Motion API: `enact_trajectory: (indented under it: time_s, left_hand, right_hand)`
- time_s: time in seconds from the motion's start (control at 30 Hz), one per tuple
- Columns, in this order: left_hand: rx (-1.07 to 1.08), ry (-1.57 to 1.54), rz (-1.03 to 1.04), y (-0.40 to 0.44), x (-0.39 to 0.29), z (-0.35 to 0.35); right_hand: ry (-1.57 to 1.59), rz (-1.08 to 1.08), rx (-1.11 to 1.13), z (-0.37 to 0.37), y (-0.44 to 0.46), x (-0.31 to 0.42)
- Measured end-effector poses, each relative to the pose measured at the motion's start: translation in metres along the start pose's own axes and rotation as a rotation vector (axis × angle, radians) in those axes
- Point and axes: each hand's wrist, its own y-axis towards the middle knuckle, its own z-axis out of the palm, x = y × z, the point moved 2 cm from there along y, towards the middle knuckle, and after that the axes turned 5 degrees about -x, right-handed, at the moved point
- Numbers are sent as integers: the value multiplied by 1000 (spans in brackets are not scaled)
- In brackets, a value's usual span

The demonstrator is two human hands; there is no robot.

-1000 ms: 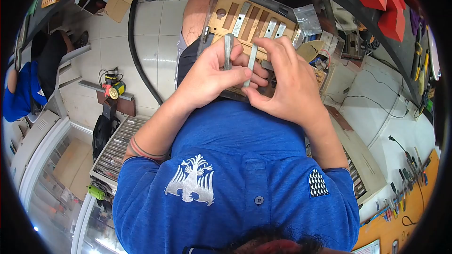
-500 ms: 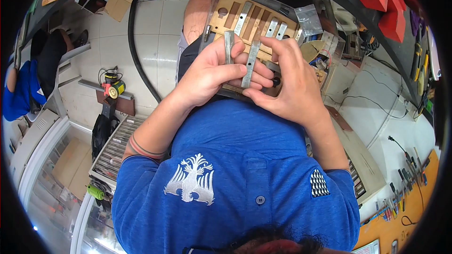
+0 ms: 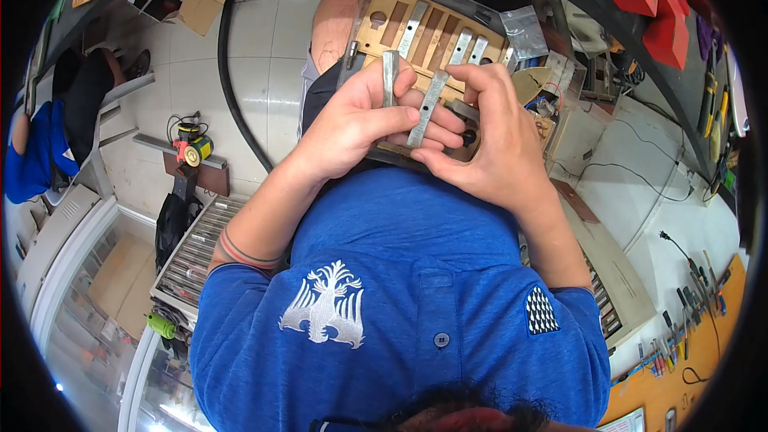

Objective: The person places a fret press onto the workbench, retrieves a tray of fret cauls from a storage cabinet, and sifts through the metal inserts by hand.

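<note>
My left hand point(image 3: 356, 116) is closed around a plain grey metal bar point(image 3: 390, 80) standing up between thumb base and index finger. A second flat metal bar point(image 3: 427, 109), with a small hole near its middle, lies tilted across the left fingers, the left thumb tip against it. My right hand point(image 3: 500, 132) curves round this second bar, index finger at its upper end and thumb by its lower end. Behind the hands is an open case with a wooden insert point(image 3: 438, 42); its slots hold similar holed bars, one being a marked bar point(image 3: 413, 30).
A clear plastic bag point(image 3: 524, 34) lies by the case's right corner. A black hose point(image 3: 226, 72) runs over the tiled floor at left, near a red and green power tool point(image 3: 190, 144). Hand tools point(image 3: 688, 304) line the orange board at right. Another person's blue clothing point(image 3: 40, 152) shows far left.
The holed bar in my hands has tipped slightly, its upper end a little to the right and its lower end a little left. Both hands stay almost in place.
</note>
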Motion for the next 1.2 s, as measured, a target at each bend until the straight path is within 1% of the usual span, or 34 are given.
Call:
enact_trajectory:
  time_s: [0.1, 0.17, 0.2, 0.23, 0.3, 0.33, 0.43, 0.47, 0.57, 0.77, 0.87, 0.97, 1.07, 1.17, 1.2]
  left_hand:
    - [-31, 21, 68, -1, 0, -1]
    - [-94, 41, 100, -2, -6, -1]
    - [-95, 127, 126, -3, -8, -2]
    - [-100, 218, 150, -2, -12, -4]
    - [-65, 256, 138, -4, -19, -1]
    - [-48, 284, 131, -6, -22, -1]
    - [38, 127, 97, -7, -25, 2]
    - [49, 120, 96, -7, -25, 1]
    - [-19, 113, 34, -11, -32, 10]
    - [-45, 135, 12, -12, -31, 14]
    - [-20, 107, 0, -12, -31, 14]
    - [34, 117, -69, -12, -25, 5]
    - [114, -98, -151, -12, -29, 6]
    - [167, -432, -212, -4, -14, -8]
    - [210, -519, -220, -2, -10, -11]
  right_hand:
    - [82, -62, -134, 4, -5, -4]
    - [99, -60, -110, 4, -8, -6]
    - [109, -59, -95, 4, -11, -8]
    - [169, -37, -127, 6, -17, -11]
    - [302, 8, -206, 15, -24, -16]
    - [491, 80, -285, 18, -23, -9]
    - [371, 31, -173, 7, -19, -14]
    - [345, -24, -167, 3, -17, -13]
    - [301, -18, -163, -7, -18, -6]
    - [321, -3, -188, -7, -22, -7]
    - [357, -3, -200, -4, -25, -10]
    - [378, 24, -142, -7, -27, -14]
    - [753, 277, -89, -5, -31, -19]
    - [1044, 389, -116, -11, -36, -30]
    - [1110, 357, -117, -11, -38, -40]
